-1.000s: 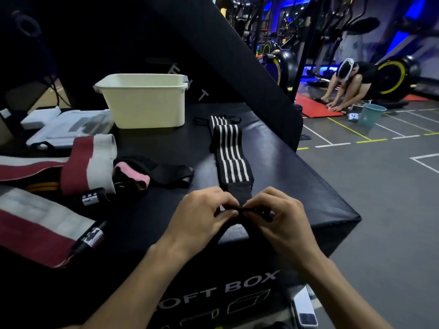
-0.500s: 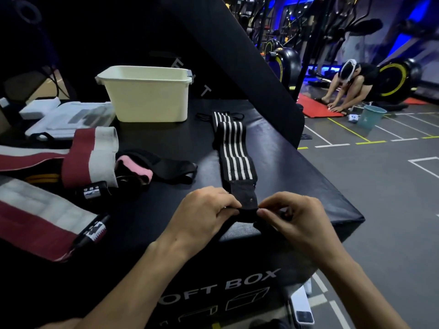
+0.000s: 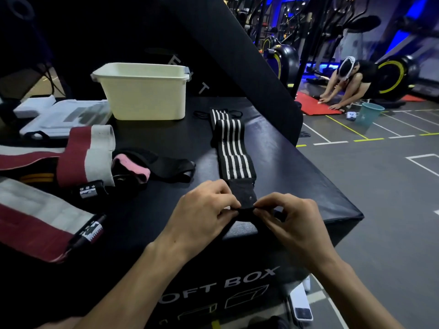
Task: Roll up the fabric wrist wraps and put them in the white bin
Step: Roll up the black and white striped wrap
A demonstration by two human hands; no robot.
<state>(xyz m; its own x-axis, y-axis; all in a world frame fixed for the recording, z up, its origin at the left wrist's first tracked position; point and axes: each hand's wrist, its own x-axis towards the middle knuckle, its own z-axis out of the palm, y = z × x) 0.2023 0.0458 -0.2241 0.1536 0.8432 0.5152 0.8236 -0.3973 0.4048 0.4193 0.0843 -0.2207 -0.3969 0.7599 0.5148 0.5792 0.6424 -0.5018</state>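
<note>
Head view shows both of your hands pinching the near black end of the black-and-white striped wrist wrap [image 3: 234,150], at the front edge of the soft plyo box [image 3: 297,167]. Your left hand [image 3: 202,210] has thumb and fingertips closed on the left corner of that end; your right hand [image 3: 289,217] pinches the right corner, with the other fingers curled loosely.

Compared with a second ago, your hands have shifted slightly apart and the black end tab now lies flatter and more exposed between them. Earlier your fingers covered it and were nearly touching. I judge that the first fold is only starting: no roll is visible, and the striped length stretches flat away from you toward the white bin [image 3: 145,96].

That bin stands at the far side of the box top, well apart from your hands, and I cannot see anything inside it from here. The maroon-and-white wraps [image 3: 88,153] and the pink-and-black strap [image 3: 142,167] lie unrolled to your left.

So the task looks to be at its beginning. The next move needs a tight first turn of the tab, kept square to the stripes, or the roll may cone sideways.
</note>
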